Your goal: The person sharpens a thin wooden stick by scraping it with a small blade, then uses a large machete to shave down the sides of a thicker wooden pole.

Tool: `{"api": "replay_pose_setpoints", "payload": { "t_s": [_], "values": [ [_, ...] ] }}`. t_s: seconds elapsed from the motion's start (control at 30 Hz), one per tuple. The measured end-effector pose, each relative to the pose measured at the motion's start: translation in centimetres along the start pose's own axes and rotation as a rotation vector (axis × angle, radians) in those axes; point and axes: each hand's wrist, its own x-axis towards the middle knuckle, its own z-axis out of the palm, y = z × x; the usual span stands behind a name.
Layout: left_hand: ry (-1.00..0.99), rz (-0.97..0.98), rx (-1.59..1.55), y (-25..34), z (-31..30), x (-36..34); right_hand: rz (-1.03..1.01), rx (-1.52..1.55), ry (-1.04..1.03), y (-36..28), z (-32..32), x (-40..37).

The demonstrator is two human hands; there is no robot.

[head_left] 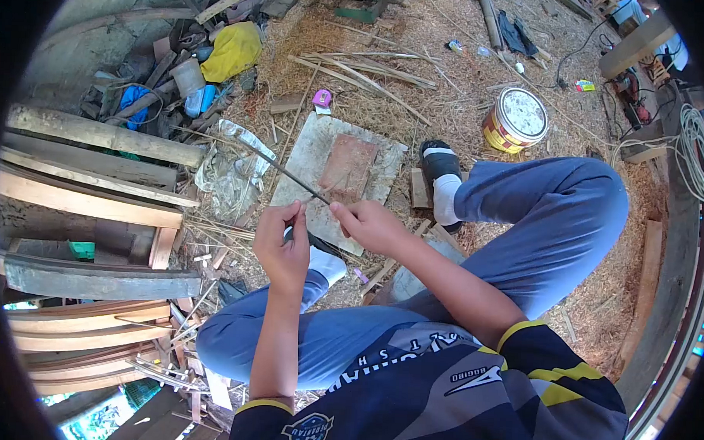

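Observation:
My right hand (pixel 367 224) is closed around the near end of a thin dark rod (pixel 280 169), which points away to the upper left. My left hand (pixel 281 247) is beside it, thumb and fingertips pinched close to the rod. Whatever sits in that pinch is too small to make out. Below the hands a worn grey board (pixel 300 160) lies on the ground, with a reddish-brown rectangular slab (pixel 346 165) on it. At the board's far edge is a pink tape measure (pixel 323 99).
A yellow paint bucket (pixel 504 136) with a whitish lid stands right of my feet. Thin wooden strips (pixel 373 69) lie on the shavings ahead. Curved timber pieces (pixel 89 199) are stacked at left, near a yellow cloth (pixel 234 51). Coiled rope (pixel 692 150) hangs at far right.

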Motion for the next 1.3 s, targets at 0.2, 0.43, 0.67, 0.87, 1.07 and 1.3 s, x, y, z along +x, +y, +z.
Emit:
{"api": "replay_pose_setpoints", "payload": {
  "t_s": [0.2, 0.43, 0.67, 0.87, 1.07, 1.3],
  "values": [
    [-0.016, 0.035, 0.042, 0.2, -0.1, 0.3, 0.017, -0.008, 0.048, 1.0, 0.2, 0.6],
    [0.006, 0.000, 0.048, 0.2, -0.2, 0.2, 0.074, 0.001, 0.035, 1.4, 0.8, 1.3],
    [0.004, -0.015, 0.033, 0.0, -0.3, 0.8, 0.123, 0.078, 0.084, 2.4, 1.4, 1.1],
    [0.028, -0.102, -0.048, -0.8, -0.8, 0.6, 0.021, 0.041, 0.002, -1.4, 0.8, -0.7],
    [0.025, -0.205, -0.121, -0.5, -0.9, 0.4, -0.038, 0.029, 0.056, -0.8, 1.6, -0.3],
    [0.015, -0.171, -0.074, 0.0, -0.7, 0.5, -0.017, -0.035, 0.067, 0.5, 0.9, 0.9]
  ]
}}
